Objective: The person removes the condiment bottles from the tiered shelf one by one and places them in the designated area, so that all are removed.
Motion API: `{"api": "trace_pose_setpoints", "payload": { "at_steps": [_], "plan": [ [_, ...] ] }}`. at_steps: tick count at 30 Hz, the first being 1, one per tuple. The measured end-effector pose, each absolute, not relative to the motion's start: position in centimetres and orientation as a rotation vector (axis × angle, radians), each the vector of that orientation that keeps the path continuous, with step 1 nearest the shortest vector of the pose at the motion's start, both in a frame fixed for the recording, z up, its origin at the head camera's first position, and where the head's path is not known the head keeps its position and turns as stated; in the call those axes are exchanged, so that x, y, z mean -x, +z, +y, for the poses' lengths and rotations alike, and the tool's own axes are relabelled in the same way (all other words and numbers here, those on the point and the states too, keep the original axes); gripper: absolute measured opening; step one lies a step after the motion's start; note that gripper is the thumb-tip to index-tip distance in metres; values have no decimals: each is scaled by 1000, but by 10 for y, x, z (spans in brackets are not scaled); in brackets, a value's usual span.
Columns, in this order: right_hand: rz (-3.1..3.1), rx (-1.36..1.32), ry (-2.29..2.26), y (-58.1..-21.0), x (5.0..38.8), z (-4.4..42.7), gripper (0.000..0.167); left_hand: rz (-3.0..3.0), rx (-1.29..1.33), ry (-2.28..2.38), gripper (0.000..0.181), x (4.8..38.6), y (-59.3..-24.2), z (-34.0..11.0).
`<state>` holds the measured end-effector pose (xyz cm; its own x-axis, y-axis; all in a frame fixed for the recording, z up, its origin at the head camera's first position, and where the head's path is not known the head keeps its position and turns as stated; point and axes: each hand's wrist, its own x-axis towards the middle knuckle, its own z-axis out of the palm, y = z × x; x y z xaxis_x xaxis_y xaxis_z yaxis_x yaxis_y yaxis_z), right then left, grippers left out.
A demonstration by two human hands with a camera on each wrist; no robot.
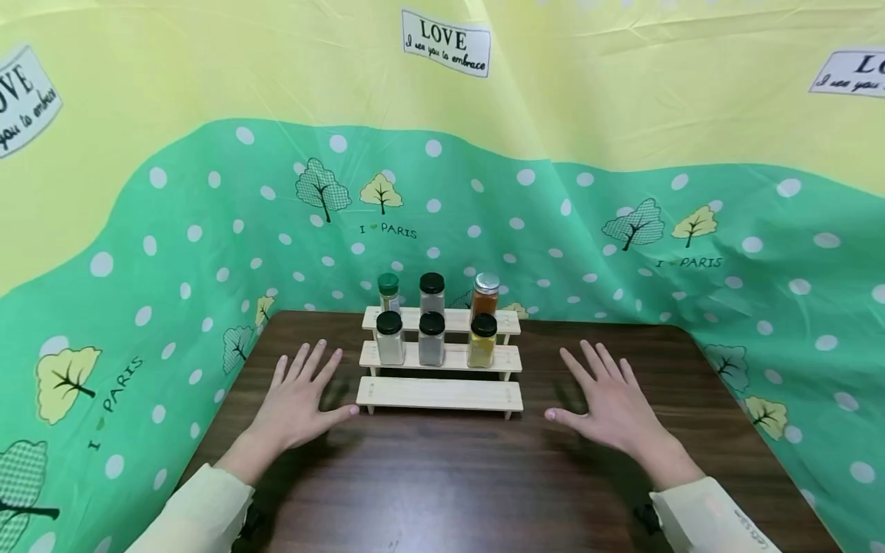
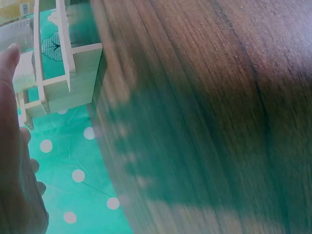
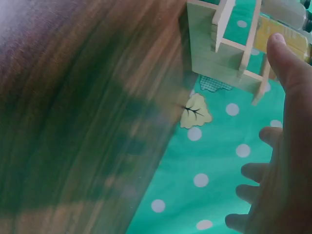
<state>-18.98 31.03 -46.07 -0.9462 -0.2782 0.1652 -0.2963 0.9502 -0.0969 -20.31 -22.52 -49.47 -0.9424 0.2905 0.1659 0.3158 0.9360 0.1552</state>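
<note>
A three-tier wooden rack [image 1: 439, 394] stands between the two hands, its lowest shelf bare. On the middle shelf are a white-filled jar [image 1: 390, 339], a grey one [image 1: 432, 339] and a yellow one [image 1: 482, 340], all black-lidded. The top shelf holds a green-lidded jar [image 1: 389, 292], a black-lidded jar [image 1: 432, 293] and a silver-lidded orange-brown jar [image 1: 485, 294]. My left hand [image 1: 293, 403], left of the rack, has its fingers spread and holds nothing. To the rack's right, my right hand [image 1: 614, 403] is likewise spread and holds nothing.
The dark wooden table [image 1: 442, 476] carries the rack, with shadows of the hands falling on it. A green and yellow patterned cloth [image 1: 442, 177] hangs behind the table and along both its sides.
</note>
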Motion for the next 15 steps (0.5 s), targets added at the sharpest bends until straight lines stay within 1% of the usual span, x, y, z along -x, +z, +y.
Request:
{"api": "trace_pose_setpoints", "payload": {
  "at_steps": [4, 8, 11, 15],
  "plan": [
    [-2950, -464, 234, -451, 190, 308, 110, -2939, 442, -270, 107, 202, -491, -226],
    [-2932, -505, 368, -433, 192, 304, 106, -2894, 405, -348, 101, 204, -487, -227],
    [-2931, -519, 464, -418, 196, 298, 102, -2909, 342, -492, 95, 205, -483, -227],
    [-2920, -535, 566, -399, 210, 290, 92, -2967, 232, -805, 86, 205, -477, -225]
  ]
}}
